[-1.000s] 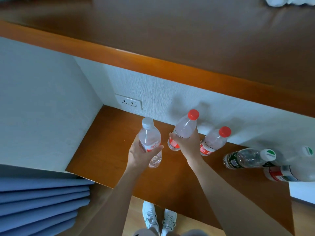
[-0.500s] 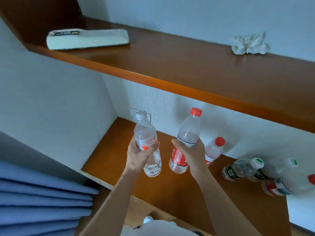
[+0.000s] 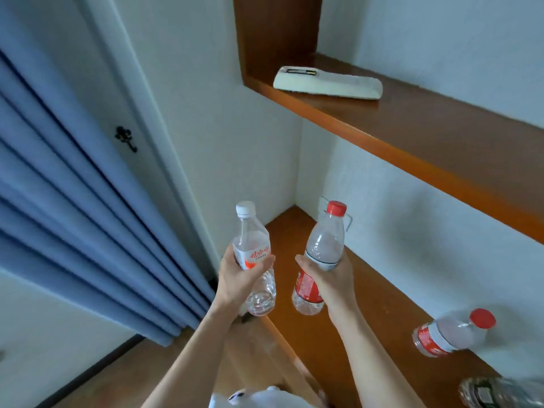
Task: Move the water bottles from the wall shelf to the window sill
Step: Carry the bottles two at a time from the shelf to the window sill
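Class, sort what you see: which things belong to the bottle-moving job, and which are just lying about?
Job: white-capped bottle, gripped by the left hand; red-capped bottle, gripped by the right hand; second red-capped bottle and blurred bottle, on the lower shelf.
Lying about: white remote control on the upper shelf; blue curtain; wall hook.

Bare forearms, left hand (image 3: 240,279), right hand (image 3: 331,279); blurred white clothing (image 3: 265,397) at bottom edge.
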`<action>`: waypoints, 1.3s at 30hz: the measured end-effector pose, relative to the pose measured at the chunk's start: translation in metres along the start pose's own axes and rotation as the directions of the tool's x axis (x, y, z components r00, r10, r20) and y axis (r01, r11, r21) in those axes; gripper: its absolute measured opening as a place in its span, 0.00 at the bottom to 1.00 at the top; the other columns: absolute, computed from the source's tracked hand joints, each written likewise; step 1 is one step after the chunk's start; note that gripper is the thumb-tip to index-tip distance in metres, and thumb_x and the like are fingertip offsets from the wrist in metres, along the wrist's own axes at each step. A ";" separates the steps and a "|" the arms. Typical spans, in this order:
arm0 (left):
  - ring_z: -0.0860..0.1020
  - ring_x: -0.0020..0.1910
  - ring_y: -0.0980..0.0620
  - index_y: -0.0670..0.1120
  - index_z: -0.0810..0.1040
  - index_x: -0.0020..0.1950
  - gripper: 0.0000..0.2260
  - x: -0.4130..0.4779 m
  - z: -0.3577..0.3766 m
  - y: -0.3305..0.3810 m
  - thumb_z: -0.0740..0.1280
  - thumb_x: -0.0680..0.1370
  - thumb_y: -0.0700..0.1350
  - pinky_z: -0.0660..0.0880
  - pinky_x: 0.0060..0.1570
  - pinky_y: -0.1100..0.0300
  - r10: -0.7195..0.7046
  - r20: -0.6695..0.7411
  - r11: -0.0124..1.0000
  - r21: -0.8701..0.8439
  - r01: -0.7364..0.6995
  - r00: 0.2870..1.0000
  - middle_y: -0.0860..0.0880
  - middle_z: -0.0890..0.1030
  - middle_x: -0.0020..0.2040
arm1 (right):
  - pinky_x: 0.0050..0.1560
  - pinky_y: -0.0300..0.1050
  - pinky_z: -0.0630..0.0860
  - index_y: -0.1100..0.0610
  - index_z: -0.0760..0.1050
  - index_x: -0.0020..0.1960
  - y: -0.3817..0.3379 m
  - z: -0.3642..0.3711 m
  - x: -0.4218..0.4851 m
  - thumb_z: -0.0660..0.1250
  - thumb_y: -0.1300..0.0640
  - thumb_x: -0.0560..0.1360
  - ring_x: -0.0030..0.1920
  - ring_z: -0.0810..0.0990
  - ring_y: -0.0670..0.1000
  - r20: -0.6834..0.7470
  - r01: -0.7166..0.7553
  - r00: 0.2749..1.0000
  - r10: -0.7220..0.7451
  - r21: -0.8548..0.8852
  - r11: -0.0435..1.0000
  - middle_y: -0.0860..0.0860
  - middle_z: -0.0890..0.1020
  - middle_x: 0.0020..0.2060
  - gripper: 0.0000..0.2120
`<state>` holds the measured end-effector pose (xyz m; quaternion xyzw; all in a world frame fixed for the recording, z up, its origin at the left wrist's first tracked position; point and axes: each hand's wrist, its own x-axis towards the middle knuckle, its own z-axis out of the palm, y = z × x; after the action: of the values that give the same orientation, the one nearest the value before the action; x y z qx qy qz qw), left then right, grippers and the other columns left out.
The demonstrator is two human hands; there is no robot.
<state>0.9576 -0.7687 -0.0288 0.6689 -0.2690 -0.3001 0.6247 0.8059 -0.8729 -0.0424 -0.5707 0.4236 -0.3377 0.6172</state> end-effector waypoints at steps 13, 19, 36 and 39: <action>0.84 0.43 0.48 0.49 0.77 0.53 0.20 -0.162 -0.137 -0.010 0.80 0.65 0.47 0.81 0.43 0.54 -0.065 -0.672 0.998 -0.030 0.060 0.737 0.49 0.84 0.42 | 0.45 0.37 0.79 0.46 0.75 0.60 0.021 0.130 -0.080 0.82 0.50 0.66 0.50 0.84 0.46 0.607 0.065 0.794 -0.007 -0.073 0.995 0.44 0.84 0.47 0.26; 0.84 0.42 0.50 0.51 0.78 0.49 0.17 -0.235 -0.187 -0.014 0.81 0.66 0.42 0.80 0.41 0.58 -0.070 -0.863 0.996 -0.037 0.076 0.500 0.51 0.84 0.41 | 0.42 0.34 0.77 0.55 0.78 0.53 0.013 0.194 -0.130 0.82 0.54 0.64 0.41 0.83 0.40 0.780 0.110 0.626 -0.018 -0.065 0.992 0.48 0.84 0.41 0.21; 0.84 0.49 0.48 0.50 0.74 0.60 0.27 -0.348 -0.395 -0.052 0.81 0.65 0.52 0.82 0.49 0.46 -0.093 -0.993 0.992 -0.086 0.097 0.072 0.49 0.83 0.49 | 0.55 0.45 0.78 0.44 0.74 0.54 0.051 0.432 -0.269 0.83 0.51 0.65 0.51 0.80 0.45 0.948 0.346 0.318 -0.024 -0.092 0.934 0.44 0.81 0.49 0.24; 0.83 0.49 0.50 0.49 0.74 0.60 0.26 -0.355 -0.452 -0.056 0.81 0.66 0.47 0.82 0.45 0.56 -0.085 -0.996 0.994 -0.082 0.069 0.033 0.50 0.82 0.49 | 0.53 0.42 0.77 0.40 0.72 0.52 0.049 0.490 -0.295 0.82 0.50 0.65 0.51 0.80 0.44 0.964 0.383 0.265 -0.029 -0.078 0.921 0.42 0.81 0.49 0.23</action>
<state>1.0505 -0.1993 -0.0432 0.6996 0.2773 0.2131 0.6231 1.1257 -0.3968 -0.0555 -0.7937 -0.0589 0.0558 0.6029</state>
